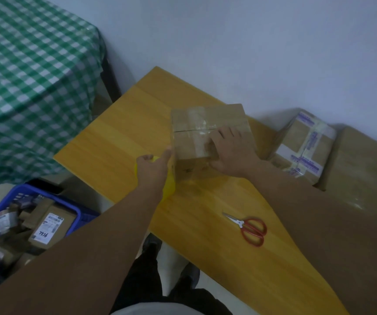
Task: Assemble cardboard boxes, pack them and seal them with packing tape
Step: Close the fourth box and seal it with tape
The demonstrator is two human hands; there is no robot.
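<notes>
A closed brown cardboard box (208,123) stands on the yellow wooden table (119,137), with clear packing tape across its top seam. My right hand (230,153) lies on the box's near top edge, fingers spread over the tape and thumb against the front face. My left hand (154,170) grips a yellow tape dispenser (170,187) at the box's left front corner, with its index finger stretched out along the box's side. Most of the dispenser is hidden under the hand.
Red-handled scissors (250,228) lie on the table near its front edge. Taped parcels (305,144) and brown packages (360,169) are stacked at the right. A blue basket (30,194) of small boxes sits on the floor at the left, beside a green checked tablecloth (30,76).
</notes>
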